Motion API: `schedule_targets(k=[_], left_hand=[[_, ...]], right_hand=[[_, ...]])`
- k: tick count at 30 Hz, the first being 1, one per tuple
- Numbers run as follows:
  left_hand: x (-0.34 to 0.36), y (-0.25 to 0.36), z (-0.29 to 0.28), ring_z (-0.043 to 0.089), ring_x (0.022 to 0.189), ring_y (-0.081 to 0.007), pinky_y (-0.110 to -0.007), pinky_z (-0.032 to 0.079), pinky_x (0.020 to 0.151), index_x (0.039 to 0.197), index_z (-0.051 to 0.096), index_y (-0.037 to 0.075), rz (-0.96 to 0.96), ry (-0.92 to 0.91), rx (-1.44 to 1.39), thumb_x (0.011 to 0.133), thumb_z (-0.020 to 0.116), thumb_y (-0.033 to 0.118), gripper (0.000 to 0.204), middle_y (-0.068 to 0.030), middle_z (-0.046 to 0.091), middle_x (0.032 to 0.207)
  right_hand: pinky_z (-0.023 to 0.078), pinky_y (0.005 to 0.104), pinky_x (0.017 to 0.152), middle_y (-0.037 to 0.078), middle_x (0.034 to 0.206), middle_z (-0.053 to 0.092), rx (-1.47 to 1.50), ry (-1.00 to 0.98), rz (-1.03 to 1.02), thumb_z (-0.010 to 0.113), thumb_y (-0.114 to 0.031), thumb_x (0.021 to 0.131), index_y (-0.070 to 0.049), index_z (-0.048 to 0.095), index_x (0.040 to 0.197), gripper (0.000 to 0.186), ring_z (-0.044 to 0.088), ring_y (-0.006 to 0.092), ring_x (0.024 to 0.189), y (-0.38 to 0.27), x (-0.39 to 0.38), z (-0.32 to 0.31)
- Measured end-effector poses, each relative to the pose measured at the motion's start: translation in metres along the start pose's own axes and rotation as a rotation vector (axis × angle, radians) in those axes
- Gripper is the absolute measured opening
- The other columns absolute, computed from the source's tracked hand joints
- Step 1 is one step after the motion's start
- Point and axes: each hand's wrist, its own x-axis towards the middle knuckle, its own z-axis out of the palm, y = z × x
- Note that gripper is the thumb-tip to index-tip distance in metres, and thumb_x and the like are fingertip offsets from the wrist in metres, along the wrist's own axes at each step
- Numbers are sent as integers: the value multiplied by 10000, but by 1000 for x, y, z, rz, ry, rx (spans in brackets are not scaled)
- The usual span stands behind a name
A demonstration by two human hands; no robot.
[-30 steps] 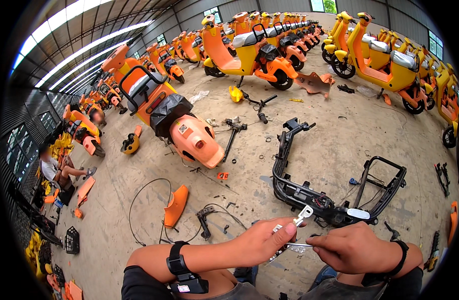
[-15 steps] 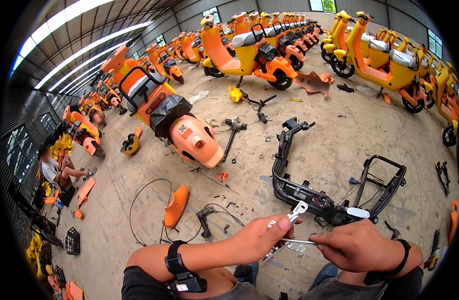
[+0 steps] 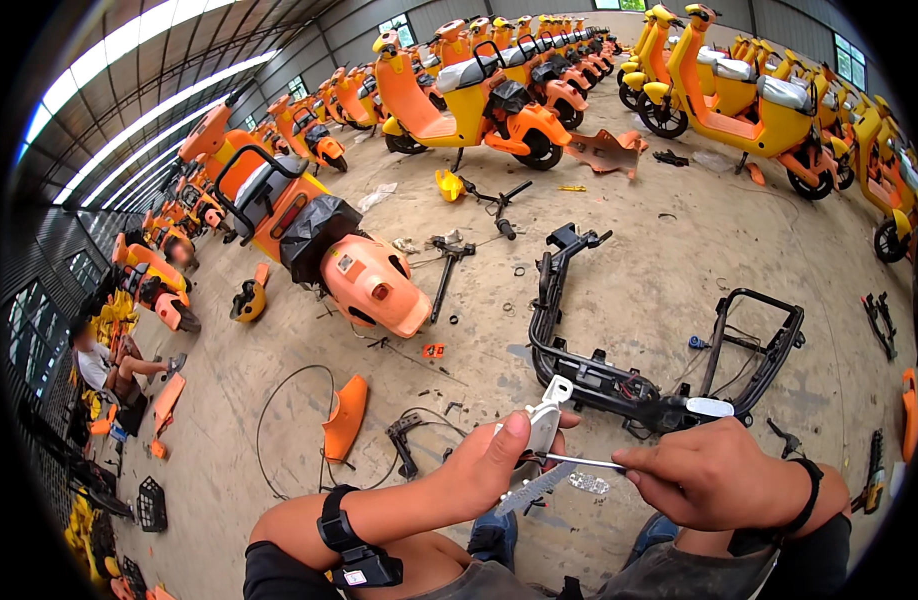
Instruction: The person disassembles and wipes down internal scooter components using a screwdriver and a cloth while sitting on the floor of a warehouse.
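Note:
My left hand (image 3: 499, 455) is closed around a white plastic part (image 3: 545, 420) with a holed tab at its upper end. Below its fingers a ridged grey piece (image 3: 536, 488) sticks out; whether it joins the white part cannot be told. My right hand (image 3: 714, 475) pinches a thin metal rod (image 3: 591, 461), like a screwdriver shaft, whose far end reaches the underside of the white part. Any handle is hidden in the fist. A clear faceted piece (image 3: 588, 483) shows just below the rod. Beyond my hands lies a black scooter frame (image 3: 589, 372) with a white oval piece (image 3: 710, 407) on it.
An orange scooter (image 3: 364, 285) stands ahead to the left, with rows of yellow and orange scooters (image 3: 459, 115) behind. On the floor lie an orange panel (image 3: 345, 418), a cable loop (image 3: 262, 425) and a black bracket (image 3: 404, 445). A person (image 3: 114, 365) sits far left.
My left hand has turned the white part, so more of its broad face and the ridged grey piece show. The rod stays against it. The whole view has shifted slightly.

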Motion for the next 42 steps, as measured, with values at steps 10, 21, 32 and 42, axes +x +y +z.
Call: schedule_targets(k=[10, 21, 32, 42], left_hand=[[-1, 1, 1, 583, 857, -131, -281, 487, 718, 1369, 464, 6, 23, -49, 2, 975, 272, 681, 805, -49, 562, 1016], [-1, 0, 3, 534, 933, -137, -288, 445, 845, 1373, 465, 13, 42, -31, 19, 996, 270, 648, 764, -49, 560, 1041], [3, -1, 2, 535, 922, -136, -280, 430, 836, 1355, 485, 14, -37, 68, 8, 1006, 196, 643, 774, -49, 595, 1014], [24, -16, 9, 596, 829, -118, -275, 505, 728, 1334, 515, 43, -228, 100, -290, 1027, 162, 593, 722, -23, 635, 964]], right_hand=[[454, 316, 418, 16, 614, 576, 11, -7, -5, 706, -121, 814, -80, 708, 1050, 240, 588, 201, 489, 0, 0, 0], [443, 321, 425, 21, 612, 574, 49, -4, 26, 712, -122, 807, -98, 716, 1039, 233, 586, 207, 492, -2, 2, 2], [456, 299, 489, 57, 634, 606, 324, 1, 466, 710, -288, 894, -42, 608, 836, 272, 589, 155, 531, 3, 7, -1], [445, 264, 583, 20, 706, 532, 1015, 67, 741, 401, -391, 1057, -38, 532, 858, 426, 506, 107, 606, 39, 23, 44]])
